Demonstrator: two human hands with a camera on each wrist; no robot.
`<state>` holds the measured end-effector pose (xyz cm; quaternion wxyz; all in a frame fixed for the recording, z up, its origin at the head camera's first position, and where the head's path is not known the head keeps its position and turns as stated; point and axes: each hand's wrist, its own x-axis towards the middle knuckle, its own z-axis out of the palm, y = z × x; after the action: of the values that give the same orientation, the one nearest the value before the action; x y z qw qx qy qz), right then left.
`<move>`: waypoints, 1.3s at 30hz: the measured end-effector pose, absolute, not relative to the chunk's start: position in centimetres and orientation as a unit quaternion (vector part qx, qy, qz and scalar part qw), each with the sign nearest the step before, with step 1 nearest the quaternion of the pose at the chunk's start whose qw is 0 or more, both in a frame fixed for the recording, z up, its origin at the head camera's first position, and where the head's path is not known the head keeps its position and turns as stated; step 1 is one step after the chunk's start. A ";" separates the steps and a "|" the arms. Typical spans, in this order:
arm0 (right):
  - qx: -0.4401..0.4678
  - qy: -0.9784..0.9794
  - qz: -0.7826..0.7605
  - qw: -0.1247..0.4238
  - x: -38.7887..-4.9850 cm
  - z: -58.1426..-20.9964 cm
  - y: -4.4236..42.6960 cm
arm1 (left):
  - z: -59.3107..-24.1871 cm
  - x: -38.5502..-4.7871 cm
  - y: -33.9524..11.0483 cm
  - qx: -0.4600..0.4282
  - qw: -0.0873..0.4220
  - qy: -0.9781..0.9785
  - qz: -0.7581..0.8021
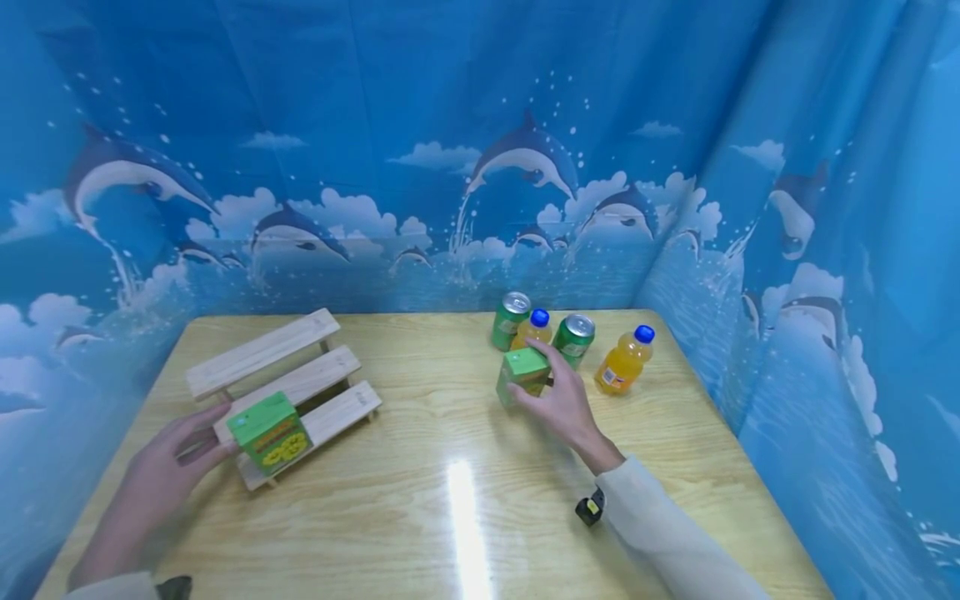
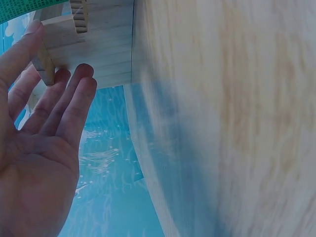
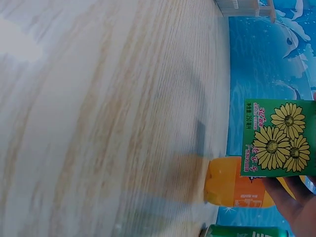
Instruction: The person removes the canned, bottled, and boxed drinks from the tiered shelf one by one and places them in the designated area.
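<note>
My right hand (image 1: 558, 404) pinches a green drink carton (image 1: 522, 375) between thumb and fingers, in front of the drinks at the back right. Yellow flowers cover the side of this carton (image 3: 276, 138) in the right wrist view; it appears raised off the table. My left hand (image 1: 168, 467) is at the left side of another green carton (image 1: 270, 433), which is at the left end of a three-step wooden rack (image 1: 300, 379). In the left wrist view, the left hand's fingers (image 2: 64, 103) are mostly straight beside the rack, and a fingertip is at the carton's lower edge.
Behind the right hand stand two green cans (image 1: 512, 321) (image 1: 574, 337) with an orange drink bottle (image 1: 531, 329) between them. Another orange bottle (image 1: 624, 360) stands to their right. A blue dolphin curtain (image 1: 420, 167) encloses the wooden table (image 1: 390, 517).
</note>
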<state>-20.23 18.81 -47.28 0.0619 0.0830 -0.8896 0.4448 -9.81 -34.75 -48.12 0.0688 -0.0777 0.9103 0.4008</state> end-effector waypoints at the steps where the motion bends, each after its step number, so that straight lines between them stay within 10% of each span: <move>1: 0.081 -0.890 0.445 0.061 -20.2 -47.2 18.9 | -48.1 -9.8 -34.8 -0.078 0.071 0.909 0.402; 39: 0.018 -0.901 0.427 0.077 -20.2 -48.1 24.9 | -48.2 -9.9 -34.9 -0.058 0.059 0.914 0.396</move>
<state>-20.17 24.86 -48.15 0.0771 0.0180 -0.9010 0.4266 -9.91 -34.92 -48.18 0.0592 -0.0578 0.9143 0.3964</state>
